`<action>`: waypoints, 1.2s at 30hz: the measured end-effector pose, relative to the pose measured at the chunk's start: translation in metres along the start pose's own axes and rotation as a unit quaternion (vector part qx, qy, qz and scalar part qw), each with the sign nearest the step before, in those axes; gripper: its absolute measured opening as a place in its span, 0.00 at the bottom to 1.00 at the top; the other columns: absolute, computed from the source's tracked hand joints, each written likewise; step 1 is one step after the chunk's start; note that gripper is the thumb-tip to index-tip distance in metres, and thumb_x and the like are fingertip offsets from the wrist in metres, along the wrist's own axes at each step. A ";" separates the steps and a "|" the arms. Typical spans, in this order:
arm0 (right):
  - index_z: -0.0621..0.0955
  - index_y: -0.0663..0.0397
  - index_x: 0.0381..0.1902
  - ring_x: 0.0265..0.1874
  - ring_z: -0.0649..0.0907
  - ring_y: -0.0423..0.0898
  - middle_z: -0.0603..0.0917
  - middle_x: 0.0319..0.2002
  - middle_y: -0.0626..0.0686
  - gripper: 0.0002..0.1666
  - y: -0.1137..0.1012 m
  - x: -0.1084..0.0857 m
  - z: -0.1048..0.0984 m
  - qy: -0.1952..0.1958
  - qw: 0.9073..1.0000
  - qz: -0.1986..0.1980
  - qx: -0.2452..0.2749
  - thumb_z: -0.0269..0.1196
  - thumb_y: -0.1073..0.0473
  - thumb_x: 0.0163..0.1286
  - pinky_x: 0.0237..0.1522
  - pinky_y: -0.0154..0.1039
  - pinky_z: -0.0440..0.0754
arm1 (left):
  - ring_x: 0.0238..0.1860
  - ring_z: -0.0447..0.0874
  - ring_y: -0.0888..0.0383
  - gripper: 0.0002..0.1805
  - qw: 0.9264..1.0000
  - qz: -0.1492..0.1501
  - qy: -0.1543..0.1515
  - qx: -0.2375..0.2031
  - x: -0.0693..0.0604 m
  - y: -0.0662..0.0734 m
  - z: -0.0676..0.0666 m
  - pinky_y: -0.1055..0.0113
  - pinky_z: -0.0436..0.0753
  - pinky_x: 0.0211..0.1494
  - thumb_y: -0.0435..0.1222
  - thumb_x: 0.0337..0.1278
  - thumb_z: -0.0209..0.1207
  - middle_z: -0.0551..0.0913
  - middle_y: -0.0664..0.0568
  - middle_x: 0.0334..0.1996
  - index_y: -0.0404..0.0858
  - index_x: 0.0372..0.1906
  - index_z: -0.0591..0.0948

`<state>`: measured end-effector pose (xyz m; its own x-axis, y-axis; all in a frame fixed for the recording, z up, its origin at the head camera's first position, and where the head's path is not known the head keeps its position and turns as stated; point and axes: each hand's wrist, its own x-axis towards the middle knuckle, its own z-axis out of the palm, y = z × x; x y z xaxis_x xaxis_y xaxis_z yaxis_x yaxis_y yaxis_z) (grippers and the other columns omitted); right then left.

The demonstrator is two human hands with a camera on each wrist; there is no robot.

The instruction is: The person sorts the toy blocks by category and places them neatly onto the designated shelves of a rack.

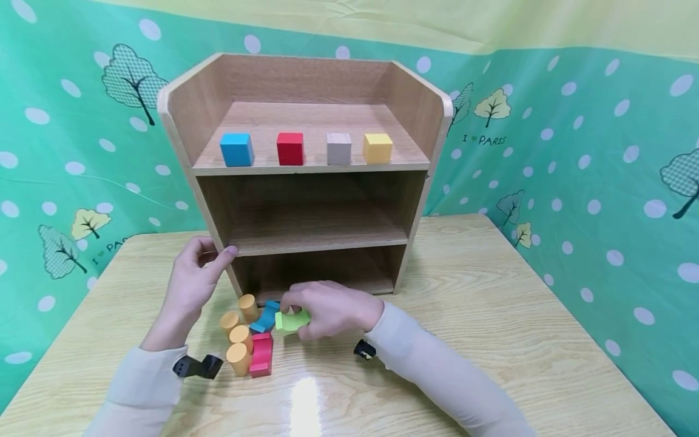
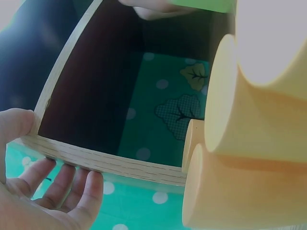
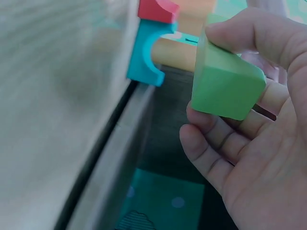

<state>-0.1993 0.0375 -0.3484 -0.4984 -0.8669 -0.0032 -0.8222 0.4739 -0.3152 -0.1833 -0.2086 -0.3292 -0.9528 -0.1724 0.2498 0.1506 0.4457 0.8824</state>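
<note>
My left hand [image 1: 190,279] grips the left side panel of a small wooden shelf [image 1: 322,246], thumb on the front edge and fingers along the outside. In front of the shelf, my right hand [image 1: 333,308] holds a light green arch block [image 1: 289,323] between thumb and fingers; the right wrist view shows this block [image 3: 228,84] clear of the fingers' tips on one side. Just left of it lie a blue arch block [image 1: 266,317] and a red arch block [image 1: 261,353]. Several orange-yellow cylinder blocks [image 1: 238,358] stand beside them, close to my left wrist.
On the shelf's upper board sit a blue cube [image 1: 237,150], a red cube [image 1: 290,149], a grey cube [image 1: 338,149] and a yellow cube [image 1: 377,149]. The shelf stands on a pale wooden table [image 1: 491,291]. A green dotted cloth [image 1: 568,182] hangs around it.
</note>
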 end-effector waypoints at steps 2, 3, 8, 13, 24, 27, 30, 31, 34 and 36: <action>0.78 0.41 0.48 0.35 0.73 0.36 0.73 0.38 0.39 0.21 0.000 0.000 -0.006 0.005 1.000 -0.003 -0.007 0.68 0.54 0.55 0.33 0.27 0.71 | 0.49 0.67 0.57 0.27 1.000 0.002 0.001 0.000 0.000 0.000 0.000 0.70 0.72 0.44 0.48 0.64 0.57 0.71 0.49 0.49 0.32 0.56 0.70; 0.78 0.42 0.48 0.35 0.73 0.36 0.74 0.38 0.39 0.20 0.000 -0.001 -0.010 0.008 1.000 -0.004 -0.011 0.67 0.54 0.55 0.33 0.27 0.71 | 0.49 0.67 0.57 0.26 1.000 0.003 0.001 0.001 0.000 0.000 0.001 0.70 0.72 0.44 0.48 0.64 0.57 0.71 0.49 0.49 0.32 0.56 0.70; 0.78 0.43 0.46 0.34 0.73 0.36 0.74 0.37 0.40 0.19 -0.002 -0.002 -0.026 0.021 0.999 -0.016 -0.022 0.67 0.55 0.55 0.34 0.27 0.71 | 0.49 0.67 0.57 0.26 1.000 0.003 0.001 -0.001 0.000 0.000 0.000 0.70 0.72 0.44 0.48 0.64 0.57 0.71 0.49 0.49 0.32 0.56 0.70; 0.78 0.43 0.46 0.35 0.72 0.36 0.73 0.37 0.40 0.18 -0.005 -0.001 -0.039 0.028 0.999 -0.026 -0.029 0.66 0.55 0.56 0.35 0.27 0.72 | 0.49 0.67 0.57 0.27 1.000 -0.003 -0.001 -0.001 0.000 0.000 0.000 0.69 0.71 0.44 0.48 0.63 0.57 0.71 0.50 0.49 0.32 0.56 0.70; 0.78 0.43 0.45 0.34 0.73 0.35 0.74 0.37 0.40 0.18 -0.017 0.003 -0.069 0.039 0.998 -0.035 -0.032 0.66 0.54 0.55 0.36 0.27 0.72 | 0.49 0.67 0.57 0.28 1.000 -0.005 -0.002 -0.001 0.001 0.000 0.000 0.69 0.72 0.44 0.48 0.63 0.57 0.71 0.49 0.51 0.33 0.58 0.69; 0.77 0.42 0.46 0.35 0.73 0.35 0.74 0.38 0.40 0.18 -0.019 0.004 -0.078 0.040 0.998 -0.034 -0.021 0.67 0.53 0.56 0.36 0.28 0.73 | 0.49 0.67 0.57 0.27 1.000 -0.003 -0.003 -0.002 0.001 0.000 0.000 0.69 0.72 0.44 0.48 0.64 0.57 0.71 0.49 0.52 0.33 0.58 0.69; 0.77 0.42 0.46 0.35 0.73 0.36 0.73 0.38 0.40 0.19 -0.021 0.007 -0.085 0.042 0.998 -0.033 -0.017 0.68 0.53 0.56 0.35 0.28 0.74 | 0.49 0.67 0.58 0.27 1.000 -0.001 -0.002 -0.004 0.001 -0.001 0.000 0.69 0.72 0.44 0.48 0.64 0.57 0.71 0.49 0.51 0.32 0.57 0.70; 0.77 0.43 0.46 0.35 0.73 0.36 0.73 0.38 0.40 0.20 -0.021 0.008 -0.088 0.044 0.998 -0.035 -0.018 0.68 0.53 0.56 0.36 0.28 0.74 | 0.49 0.67 0.58 0.27 1.000 -0.001 -0.002 -0.005 0.001 -0.001 0.000 0.69 0.72 0.44 0.48 0.64 0.57 0.71 0.50 0.51 0.32 0.57 0.70; 0.77 0.44 0.47 0.36 0.73 0.36 0.74 0.38 0.41 0.20 -0.022 0.012 -0.094 0.046 0.998 -0.034 -0.022 0.68 0.53 0.55 0.36 0.28 0.73 | 0.49 0.67 0.58 0.27 1.000 0.001 -0.002 -0.007 0.001 -0.001 0.000 0.69 0.72 0.44 0.47 0.64 0.57 0.72 0.50 0.50 0.32 0.57 0.70; 0.77 0.44 0.47 0.36 0.73 0.37 0.74 0.39 0.41 0.21 -0.021 0.015 -0.098 0.047 0.998 -0.035 -0.021 0.68 0.53 0.55 0.37 0.28 0.73 | 0.48 0.68 0.58 0.26 1.000 0.002 -0.002 -0.008 0.001 -0.001 0.000 0.70 0.72 0.44 0.47 0.64 0.57 0.72 0.50 0.49 0.32 0.56 0.70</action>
<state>-0.2162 0.0292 -0.2487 -0.4619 -0.8805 0.1069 -0.8655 0.4211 -0.2711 -0.1843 -0.2091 -0.3301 -0.9531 -0.1679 0.2520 0.1584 0.4329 0.8874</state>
